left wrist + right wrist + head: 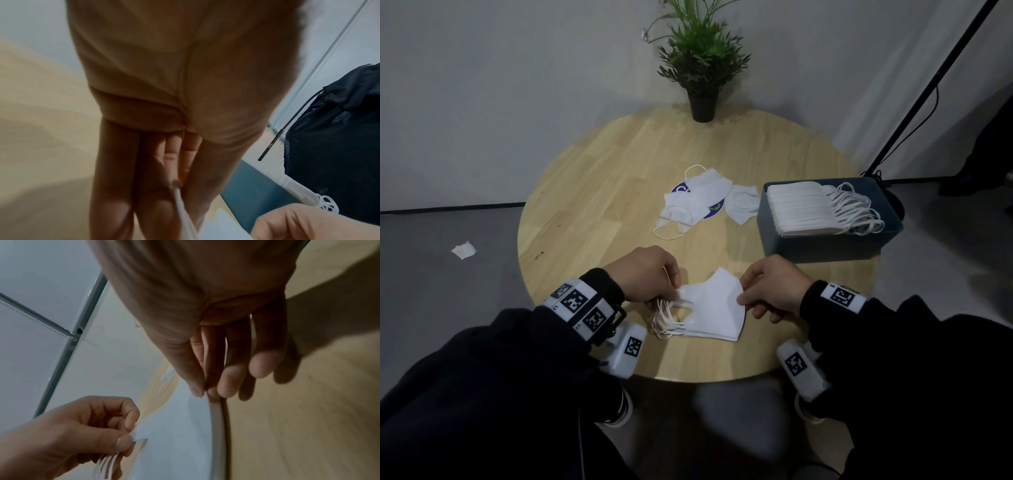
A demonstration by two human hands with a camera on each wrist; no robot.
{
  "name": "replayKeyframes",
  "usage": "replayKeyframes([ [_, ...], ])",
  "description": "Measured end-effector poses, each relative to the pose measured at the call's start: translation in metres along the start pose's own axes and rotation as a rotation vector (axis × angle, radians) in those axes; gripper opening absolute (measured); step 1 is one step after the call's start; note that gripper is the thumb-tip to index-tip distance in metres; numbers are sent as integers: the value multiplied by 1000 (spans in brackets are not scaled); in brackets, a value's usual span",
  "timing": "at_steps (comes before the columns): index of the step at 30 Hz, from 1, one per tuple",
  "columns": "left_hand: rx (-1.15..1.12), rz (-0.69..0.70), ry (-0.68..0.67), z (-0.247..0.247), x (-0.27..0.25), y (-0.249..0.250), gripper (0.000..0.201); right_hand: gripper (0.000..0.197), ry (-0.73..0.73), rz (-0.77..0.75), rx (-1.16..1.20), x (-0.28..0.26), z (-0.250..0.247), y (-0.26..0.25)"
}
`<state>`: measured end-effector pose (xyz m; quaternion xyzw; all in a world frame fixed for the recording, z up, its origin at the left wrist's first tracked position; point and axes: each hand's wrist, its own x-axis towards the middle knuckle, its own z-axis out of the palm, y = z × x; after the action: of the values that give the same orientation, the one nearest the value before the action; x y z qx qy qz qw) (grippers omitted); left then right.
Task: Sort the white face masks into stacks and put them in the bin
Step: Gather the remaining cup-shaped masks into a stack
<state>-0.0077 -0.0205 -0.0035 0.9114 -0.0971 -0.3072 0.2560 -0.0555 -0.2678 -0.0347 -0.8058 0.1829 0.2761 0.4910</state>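
On the round wooden table (592, 192), left hand (645, 274) and right hand (770, 286) each pinch the mask stack (714, 310).

round sticker (681, 189) under masks (697, 200), lettering hidden

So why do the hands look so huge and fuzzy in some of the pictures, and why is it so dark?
In both wrist views the camera sits right behind the palm, so the left hand and right hand fill the frame, soft and stretched by the wide lens. In the head view the room is dim; the mask stack and the bin stay sharp, and the table edge curves.
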Motion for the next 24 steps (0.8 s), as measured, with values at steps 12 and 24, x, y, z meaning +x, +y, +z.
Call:
replayKeyframes([
  [12,14,-17,-33,4,1,-2,12,23,16,1,-67,-4,0,-2],
  [24,70,-16,-31,8,8,-5,13,25,21,-8,-112,-4,2,0],
])
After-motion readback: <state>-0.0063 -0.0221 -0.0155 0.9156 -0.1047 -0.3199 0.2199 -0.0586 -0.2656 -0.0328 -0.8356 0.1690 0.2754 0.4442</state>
